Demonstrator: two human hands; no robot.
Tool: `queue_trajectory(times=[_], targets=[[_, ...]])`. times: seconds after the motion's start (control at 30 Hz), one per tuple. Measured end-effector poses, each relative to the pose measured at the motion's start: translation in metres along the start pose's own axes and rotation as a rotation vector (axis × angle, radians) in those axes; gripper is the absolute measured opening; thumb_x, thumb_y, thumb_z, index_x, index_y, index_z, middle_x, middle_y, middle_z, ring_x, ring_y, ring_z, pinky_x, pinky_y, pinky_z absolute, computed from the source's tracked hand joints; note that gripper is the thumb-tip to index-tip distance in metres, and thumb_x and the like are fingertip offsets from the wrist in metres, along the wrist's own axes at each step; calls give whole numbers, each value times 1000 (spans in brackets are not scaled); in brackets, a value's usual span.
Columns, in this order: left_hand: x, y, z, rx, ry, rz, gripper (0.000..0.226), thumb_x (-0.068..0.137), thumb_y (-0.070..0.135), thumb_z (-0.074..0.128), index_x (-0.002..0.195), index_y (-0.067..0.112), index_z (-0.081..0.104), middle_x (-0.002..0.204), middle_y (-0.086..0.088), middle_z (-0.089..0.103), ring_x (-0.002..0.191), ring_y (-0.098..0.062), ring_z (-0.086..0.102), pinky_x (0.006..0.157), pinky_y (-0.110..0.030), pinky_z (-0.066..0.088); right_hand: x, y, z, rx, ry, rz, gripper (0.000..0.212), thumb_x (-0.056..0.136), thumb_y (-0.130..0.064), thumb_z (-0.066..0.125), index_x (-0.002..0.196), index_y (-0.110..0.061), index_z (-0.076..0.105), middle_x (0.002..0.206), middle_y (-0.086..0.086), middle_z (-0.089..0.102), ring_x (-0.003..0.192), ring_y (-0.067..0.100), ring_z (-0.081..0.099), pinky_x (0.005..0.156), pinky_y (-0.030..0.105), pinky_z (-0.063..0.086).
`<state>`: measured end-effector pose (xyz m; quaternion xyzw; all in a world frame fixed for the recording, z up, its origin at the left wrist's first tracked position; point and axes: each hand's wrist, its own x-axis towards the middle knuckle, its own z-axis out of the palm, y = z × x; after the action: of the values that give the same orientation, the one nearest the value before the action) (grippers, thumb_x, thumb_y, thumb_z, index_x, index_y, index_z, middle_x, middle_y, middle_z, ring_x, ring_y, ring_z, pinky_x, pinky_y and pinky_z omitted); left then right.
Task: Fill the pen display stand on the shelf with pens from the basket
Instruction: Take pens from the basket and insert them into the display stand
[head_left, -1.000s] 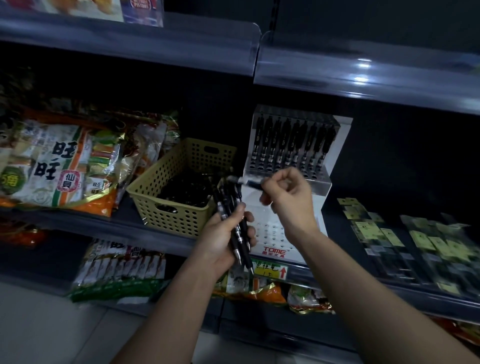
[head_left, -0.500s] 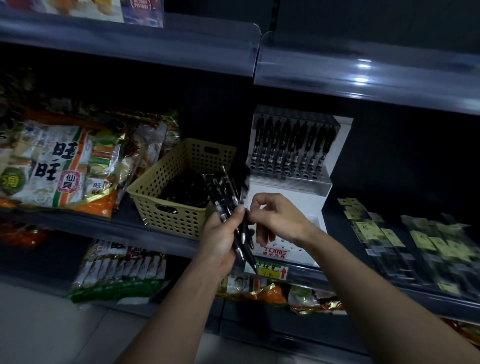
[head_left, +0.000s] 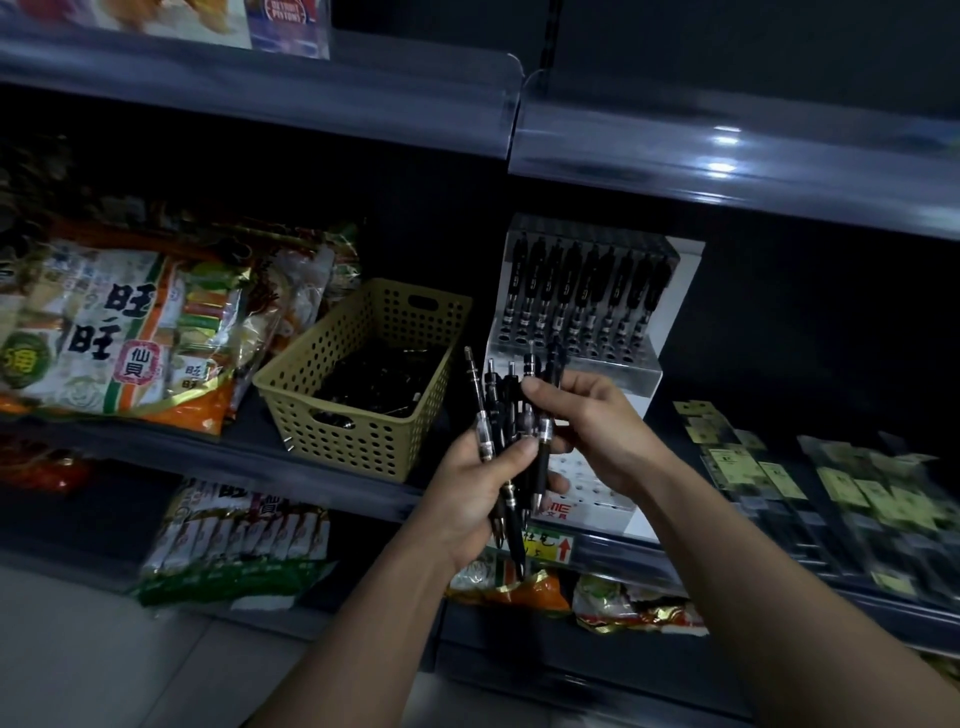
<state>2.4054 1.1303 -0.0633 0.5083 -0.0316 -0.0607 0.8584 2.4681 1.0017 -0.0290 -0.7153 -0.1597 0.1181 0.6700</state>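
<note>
Dropping from the upper tier of the stand, where it was a second ago, the right hand (head_left: 597, 431) is now meeting the bundle of pens (head_left: 498, 410) in front of the stand's lower step. Its wrist is bending inward and its thumb and fingertips are pinching the bundle's right side; whether they have one pen or several is hard to tell. The left hand (head_left: 472, 488) is curling firmly around the middle of the same bundle, holding the slim black barrels nearly upright, clicker ends up and metal tips pointing down past the palm. Just behind the hands, the pen display stand (head_left: 680, 312) is sitting on the dark shelf (head_left: 291, 457): white, stepped, with a clear glossy tier and a perforated base, and a row of black pens (head_left: 576, 296) is standing across its top. To its left, the beige plastic basket (head_left: 358, 441), rectangular with round holes, is holding loose pens (head_left: 384, 379). Crinkly snack bags (head_left: 119, 332) are lying farther left.
</note>
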Motion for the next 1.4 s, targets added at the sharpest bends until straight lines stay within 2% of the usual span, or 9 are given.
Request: queue_trajectory(times=[0.2,0.37,0.5,0.63,0.73,0.83,0.93,1.13,1.4], targets=[[0,0,4,-78,-34,-49,21,93,4,53,113,1,53,94,-17,73,75,-35,71,64,-45,59,-4,-1,-8,38,-26,25,18,87,-23,63,79,-7,63,68,2,62,52,9,51,42,17,36],[3,-3,8,-56,0,-40,16,93,2,52,109,3,54,87,-13,74,63,-27,69,54,-36,58,-7,-2,-11,-29,-19,47,36,76,-36,69,88,-1,64,66,5,56,48,11,46,45,20,32],[8,-7,8,-27,54,-7,12,93,4,52,104,6,57,86,-10,73,58,-20,63,49,-29,51,-5,-2,-14,-23,49,25,24,70,-35,74,77,-13,68,59,4,52,49,15,40,44,23,26],[12,-10,10,-2,74,-19,10,94,8,54,102,8,58,84,-8,73,57,-18,61,50,-29,50,-2,-1,-16,-38,182,-40,35,70,-31,77,78,-2,58,54,1,41,46,13,33,40,22,26],[15,-12,12,-26,101,-17,6,94,7,54,97,9,58,79,-7,72,54,-17,57,47,-26,45,-2,0,-20,-20,152,-56,45,68,-35,74,87,2,58,58,4,45,45,11,42,40,21,32],[19,-12,13,-133,121,-7,6,93,6,53,96,5,58,76,-8,70,49,-14,54,43,-24,42,-2,1,-30,122,7,15,38,73,-23,71,96,4,59,69,5,58,54,14,52,44,20,40],[22,-12,15,-170,118,-16,15,91,8,55,103,-1,58,77,-9,71,49,-14,54,42,-23,43,-2,2,-36,113,-46,90,24,67,-14,73,85,-4,62,70,8,62,61,18,54,47,19,43],[28,-17,16,-147,162,-23,16,91,11,56,103,1,61,78,-9,70,48,-16,52,41,-25,42,0,3,-41,159,93,5,9,76,-11,70,82,-12,63,72,3,67,66,16,63,52,22,45],[33,-21,22,-122,203,-1,10,93,9,55,101,4,58,77,-8,69,48,-16,52,42,-24,42,1,-1,-45,300,139,-11,17,70,-5,70,84,-3,62,71,8,68,62,17,66,56,21,54]])
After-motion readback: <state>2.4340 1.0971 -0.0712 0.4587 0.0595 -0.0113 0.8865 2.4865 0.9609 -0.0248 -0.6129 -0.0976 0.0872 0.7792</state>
